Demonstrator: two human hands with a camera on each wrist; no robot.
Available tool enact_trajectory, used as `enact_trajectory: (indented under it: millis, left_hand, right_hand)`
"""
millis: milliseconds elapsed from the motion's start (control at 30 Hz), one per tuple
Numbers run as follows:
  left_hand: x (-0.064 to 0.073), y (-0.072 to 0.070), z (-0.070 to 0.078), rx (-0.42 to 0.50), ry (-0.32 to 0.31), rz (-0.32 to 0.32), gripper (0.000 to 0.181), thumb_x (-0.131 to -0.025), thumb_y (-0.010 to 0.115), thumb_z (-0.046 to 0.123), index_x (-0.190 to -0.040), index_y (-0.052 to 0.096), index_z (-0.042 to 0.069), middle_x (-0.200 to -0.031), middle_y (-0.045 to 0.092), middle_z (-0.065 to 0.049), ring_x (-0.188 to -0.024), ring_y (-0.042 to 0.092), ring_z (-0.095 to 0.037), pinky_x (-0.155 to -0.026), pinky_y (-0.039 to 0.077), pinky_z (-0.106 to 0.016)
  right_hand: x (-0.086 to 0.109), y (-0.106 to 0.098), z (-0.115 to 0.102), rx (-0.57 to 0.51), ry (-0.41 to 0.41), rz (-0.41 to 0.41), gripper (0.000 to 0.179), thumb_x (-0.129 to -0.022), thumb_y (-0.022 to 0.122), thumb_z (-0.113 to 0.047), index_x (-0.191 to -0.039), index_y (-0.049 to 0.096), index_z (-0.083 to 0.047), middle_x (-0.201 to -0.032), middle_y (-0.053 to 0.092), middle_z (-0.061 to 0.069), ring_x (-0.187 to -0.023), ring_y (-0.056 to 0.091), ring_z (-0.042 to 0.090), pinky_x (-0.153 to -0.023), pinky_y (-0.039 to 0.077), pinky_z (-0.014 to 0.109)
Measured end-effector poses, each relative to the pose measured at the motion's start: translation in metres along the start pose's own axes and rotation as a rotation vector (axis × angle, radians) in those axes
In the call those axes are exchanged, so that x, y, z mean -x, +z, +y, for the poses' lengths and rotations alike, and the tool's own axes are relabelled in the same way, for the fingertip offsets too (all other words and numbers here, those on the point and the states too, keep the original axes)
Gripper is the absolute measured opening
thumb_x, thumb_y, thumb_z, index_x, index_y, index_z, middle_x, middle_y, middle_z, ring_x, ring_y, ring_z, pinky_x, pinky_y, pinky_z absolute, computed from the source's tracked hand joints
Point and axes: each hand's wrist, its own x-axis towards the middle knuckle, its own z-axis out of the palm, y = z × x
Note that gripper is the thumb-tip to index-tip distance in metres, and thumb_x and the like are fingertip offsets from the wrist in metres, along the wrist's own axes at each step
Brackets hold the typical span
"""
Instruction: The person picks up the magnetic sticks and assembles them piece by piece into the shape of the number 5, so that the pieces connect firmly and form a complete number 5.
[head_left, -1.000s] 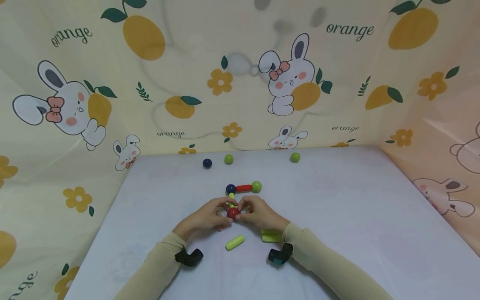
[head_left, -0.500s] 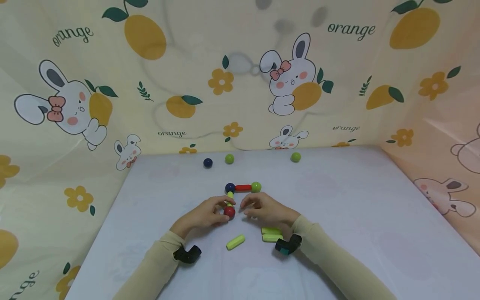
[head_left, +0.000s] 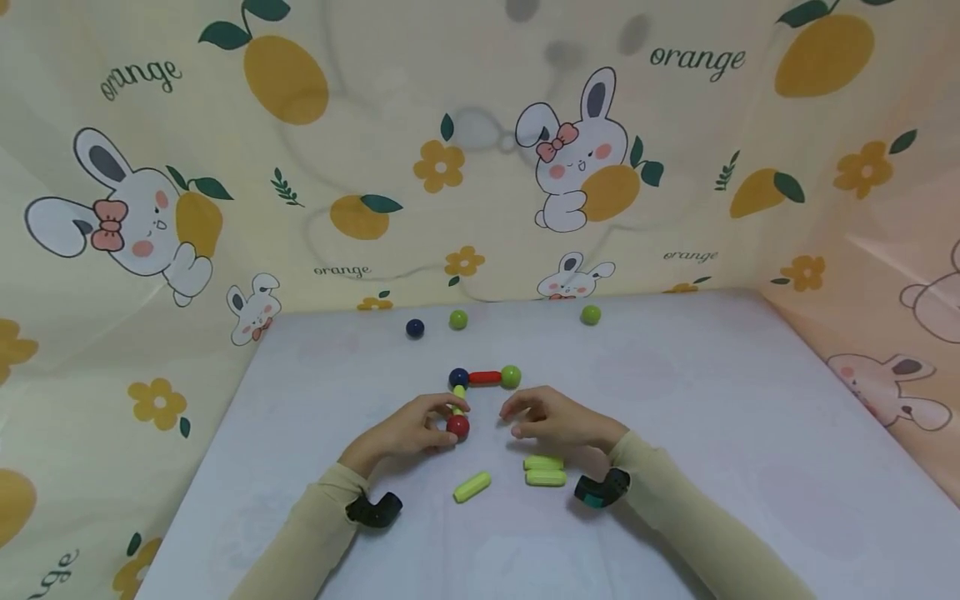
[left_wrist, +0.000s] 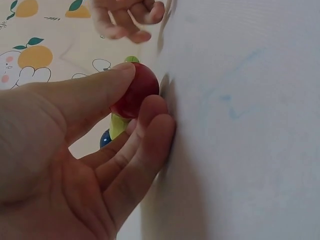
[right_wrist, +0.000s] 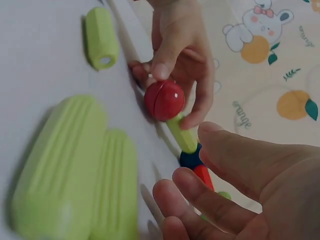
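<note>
**Left hand keeps the red ball; right hand backs off**

On the pale table (head_left: pixel 712 400), the left hand (head_left: pixel 408 429) pinches the red ball (head_left: pixel 457 427) between thumb and fingers. The ball sits at the near end of a green stick (head_left: pixel 458 399) joined to a blue ball (head_left: pixel 459 378). The right hand (head_left: pixel 558 418), relaxed and holding nothing, hovers just right of the ball. A second ago it was touching the ball; it has since drawn away rightward, uncovering two green sticks (head_left: pixel 545 471).
</note>
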Motion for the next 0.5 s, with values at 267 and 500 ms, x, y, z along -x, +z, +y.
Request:
enact_trajectory:
  millis: [267, 500]
  left_hand:
    - [0.000, 0.001, -0.001, 0.002, 0.002, 0.006, 0.043, -0.093, 0.071, 0.008, -0.134, 0.058, 0.013, -0.124, 0.062, -0.016, -0.063, 0.059, -0.014, -0.066, 0.052, -0.026]
    - [-0.001, 0.000, -0.003, 0.003, 0.000, 0.002, 0.044, -0.093, 0.071, 0.009, -0.135, 0.057, 0.012, -0.127, 0.061, -0.018, -0.064, 0.058, -0.013, -0.066, 0.051, -0.023]
  right_hand:
    - [0.030, -0.008, 0.006, 0.071, -0.013, -0.024, 0.026, -0.098, 0.067, -0.016, -0.122, 0.067, -0.007, -0.116, 0.070, 0.011, -0.088, 0.058, 0.013, -0.079, 0.047, 0.022]
    - [0.042, -0.014, 0.008, 0.072, -0.034, -0.116, 0.032, -0.092, 0.074, -0.015, -0.123, 0.070, -0.008, -0.104, 0.067, 0.013, -0.078, 0.050, 0.011, -0.068, 0.041, 0.019]
